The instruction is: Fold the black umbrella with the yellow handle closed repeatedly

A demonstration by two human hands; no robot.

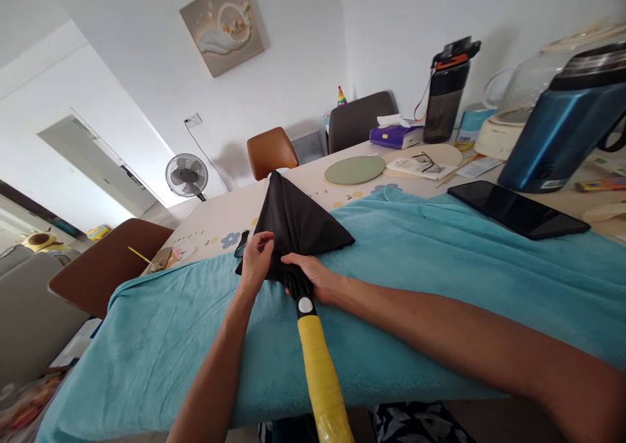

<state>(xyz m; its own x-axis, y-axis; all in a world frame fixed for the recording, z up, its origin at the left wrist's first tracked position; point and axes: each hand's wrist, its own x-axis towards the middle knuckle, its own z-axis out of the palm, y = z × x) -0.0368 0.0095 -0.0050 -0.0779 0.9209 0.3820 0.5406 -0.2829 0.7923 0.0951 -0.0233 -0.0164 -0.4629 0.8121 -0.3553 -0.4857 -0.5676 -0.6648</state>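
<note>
A black umbrella (298, 218) lies folded but loose on a teal cloth, its tip pointing away from me. Its yellow wrapped handle (321, 371), with a white button at the top, reaches over the table's near edge towards me. My right hand (313, 274) is wrapped round the umbrella just above the button, fingers partly hidden beneath it. On the left side of the canopy, my left hand (258, 257) pinches the black fabric between thumb and fingers. A short black strap (242, 242) sticks out beside that hand.
The teal cloth (415, 267) covers the near table. To the right are a black phone (518, 209), a blue tumbler (562, 120), a dark bottle (446, 94) and a purple tissue pack (396, 135). A green oval mat (355, 169) lies beyond the umbrella. Chairs stand around.
</note>
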